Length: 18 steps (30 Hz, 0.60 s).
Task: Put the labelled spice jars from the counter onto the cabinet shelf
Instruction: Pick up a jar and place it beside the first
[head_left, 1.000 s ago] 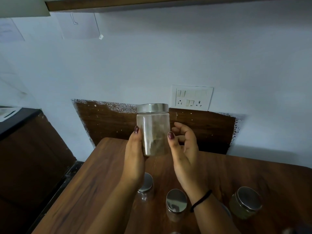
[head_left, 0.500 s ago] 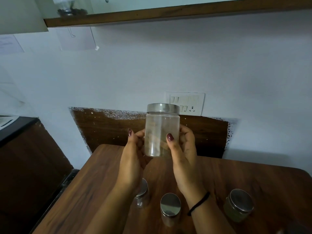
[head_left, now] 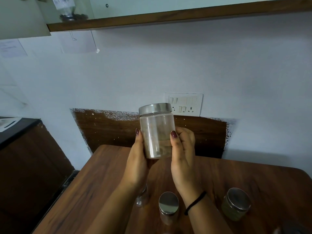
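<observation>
I hold a clear glass spice jar point(head_left: 156, 132) with a steel lid upright above the wooden counter point(head_left: 94, 183). My left hand point(head_left: 137, 159) grips its left side and base, and my right hand point(head_left: 183, 154) wraps its right side with the thumb on the front. It holds a little brownish spice. Three more steel-lidded jars stand on the counter: one point(head_left: 143, 196) partly hidden under my left wrist, one point(head_left: 168, 206) between my forearms, one point(head_left: 236, 203) at the right. A labelled jar point(head_left: 66, 9) sits on the cabinet shelf point(head_left: 168, 17) at top left.
A white switch and socket panel point(head_left: 184, 104) is on the wall behind the held jar. Paper sheets point(head_left: 78, 42) hang on the wall under the shelf. A dark counter point(head_left: 18, 129) lies at the left, lower than the wall.
The view has tilted up, so the cabinet shelf and its jar have come into sight. Both hands have closed round the jar, and it now leans slightly left.
</observation>
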Each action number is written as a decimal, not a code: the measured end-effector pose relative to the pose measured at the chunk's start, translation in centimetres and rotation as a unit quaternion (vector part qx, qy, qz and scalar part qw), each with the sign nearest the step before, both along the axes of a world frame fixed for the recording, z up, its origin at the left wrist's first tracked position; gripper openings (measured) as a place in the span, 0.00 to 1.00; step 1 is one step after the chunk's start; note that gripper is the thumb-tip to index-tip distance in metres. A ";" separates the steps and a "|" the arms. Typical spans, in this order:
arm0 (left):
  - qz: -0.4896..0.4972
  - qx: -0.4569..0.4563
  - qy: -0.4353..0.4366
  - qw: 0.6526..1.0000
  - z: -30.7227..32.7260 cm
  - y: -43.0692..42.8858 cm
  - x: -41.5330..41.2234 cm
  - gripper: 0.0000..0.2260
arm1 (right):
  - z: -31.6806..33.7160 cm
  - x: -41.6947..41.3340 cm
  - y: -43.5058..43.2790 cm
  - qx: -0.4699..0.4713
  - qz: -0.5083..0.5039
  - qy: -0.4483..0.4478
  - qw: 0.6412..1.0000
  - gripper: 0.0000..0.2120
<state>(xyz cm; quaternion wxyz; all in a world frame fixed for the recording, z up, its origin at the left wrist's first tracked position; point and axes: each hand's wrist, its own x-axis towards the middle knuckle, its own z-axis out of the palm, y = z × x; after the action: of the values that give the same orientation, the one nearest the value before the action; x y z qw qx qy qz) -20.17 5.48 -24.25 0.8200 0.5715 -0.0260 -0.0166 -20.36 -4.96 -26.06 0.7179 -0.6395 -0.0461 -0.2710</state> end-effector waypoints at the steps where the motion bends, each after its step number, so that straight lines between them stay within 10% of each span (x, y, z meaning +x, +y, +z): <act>1: 0.015 0.011 -0.007 1.000 -0.1 0.0 0.0 0.29 | 0.1 0.0 -0.2 -0.010 -0.008 -0.004 1.000 0.18; 10: 0.122 0.151 -0.186 0.963 0.1 -0.7 -0.6 0.17 | 0.5 -0.8 -0.2 -0.028 0.010 -0.029 0.999 0.34; 18: 0.080 0.147 -0.156 0.973 0.2 -0.8 -1.7 0.16 | 0.8 -1.0 -0.9 0.052 0.046 -0.024 0.997 0.28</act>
<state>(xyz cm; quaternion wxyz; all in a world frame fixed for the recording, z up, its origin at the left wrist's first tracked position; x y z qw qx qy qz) -21.84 4.69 -24.05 0.7111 0.6819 -0.1053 0.1349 -21.40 -5.85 -25.26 0.7604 -0.5922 -0.0780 -0.2551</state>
